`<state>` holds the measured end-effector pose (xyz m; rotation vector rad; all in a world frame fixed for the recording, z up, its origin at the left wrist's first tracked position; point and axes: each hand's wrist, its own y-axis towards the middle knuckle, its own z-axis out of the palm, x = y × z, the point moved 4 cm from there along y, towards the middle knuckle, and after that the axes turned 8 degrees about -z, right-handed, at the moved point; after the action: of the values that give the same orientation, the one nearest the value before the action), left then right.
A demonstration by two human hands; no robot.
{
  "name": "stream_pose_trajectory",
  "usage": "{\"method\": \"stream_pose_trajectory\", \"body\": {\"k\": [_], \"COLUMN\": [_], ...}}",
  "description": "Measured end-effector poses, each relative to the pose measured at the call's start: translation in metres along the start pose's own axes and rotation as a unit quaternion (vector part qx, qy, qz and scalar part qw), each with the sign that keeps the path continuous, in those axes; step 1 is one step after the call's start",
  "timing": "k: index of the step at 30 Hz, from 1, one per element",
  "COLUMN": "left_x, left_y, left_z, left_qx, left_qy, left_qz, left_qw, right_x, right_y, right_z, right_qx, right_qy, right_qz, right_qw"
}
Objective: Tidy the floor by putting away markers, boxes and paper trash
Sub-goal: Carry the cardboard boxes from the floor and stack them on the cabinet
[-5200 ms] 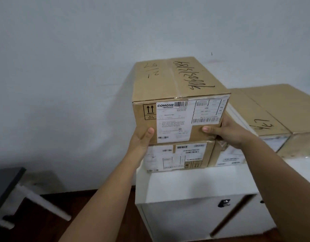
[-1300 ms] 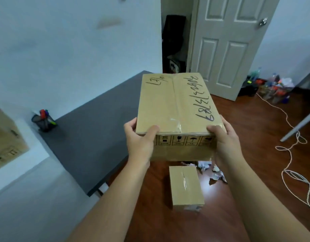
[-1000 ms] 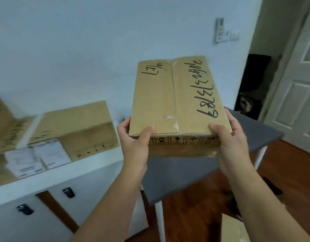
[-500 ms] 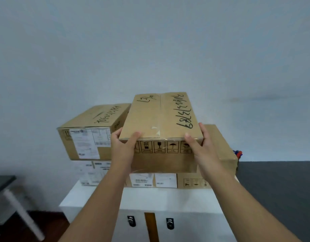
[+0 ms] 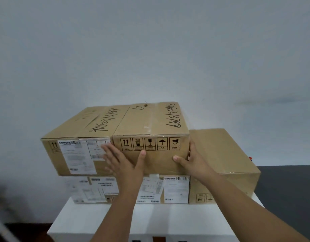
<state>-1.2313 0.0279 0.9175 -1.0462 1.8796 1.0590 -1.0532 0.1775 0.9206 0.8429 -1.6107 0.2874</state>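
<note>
Cardboard box [image 5: 150, 135] with handling symbols on its near face sits on the upper tier of the stack, on top of the labelled lower box [image 5: 150, 189], flush against the neighbouring box [image 5: 77, 142] on its left; all carried by the white cabinet [image 5: 101, 219] against the wall. Left hand [image 5: 123, 165]: fingers straight and spread, palm flat on the near face at the seam between the two upper boxes; no curl, pressing rather than holding. Right hand [image 5: 192, 163]: grip wrapped round the near right corner, thumb on the front face, fingers down the right side. Step in hand looks like final seating. To do it well: push evenly with both hands toward the wall so the box slides square, not skewed; keep the front face level with the neighbour's. Check the right edge does not overhang the lower box. Ease hands off one at a time, watching for any rock. Lower brown box [image 5: 224, 165] on the right stays clear.
</note>
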Motion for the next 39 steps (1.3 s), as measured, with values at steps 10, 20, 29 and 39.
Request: {"method": "stream_pose_trajectory", "body": {"k": [10, 20, 29, 39], "left_x": [-0.097, -0.174, -0.161, -0.057], "left_y": [-0.16, -0.436, -0.707, -0.829], "left_z": [0.078, 0.214, 0.263, 0.361], "left_qx": [0.19, 0.58, 0.77, 0.799], "left_qy": [-0.062, -0.003, 0.058, 0.264], "left_qz": [0.196, 0.15, 0.081, 0.074], "left_qw": [0.96, 0.8, 0.63, 0.536], "right_x": [-0.019, -0.061, -0.093, -0.218], "right_y": [-0.109, -0.415, -0.731, -0.854], "right_z": [-0.118, -0.353, -0.441, -0.434], "right_qx": [-0.163, -0.312, -0.431, -0.51], "right_qy": [-0.222, -0.286, -0.165, 0.012], "right_qz": [0.011, 0.282, 0.522, 0.601], "right_qw": [0.961, 0.861, 0.717, 0.615]}}
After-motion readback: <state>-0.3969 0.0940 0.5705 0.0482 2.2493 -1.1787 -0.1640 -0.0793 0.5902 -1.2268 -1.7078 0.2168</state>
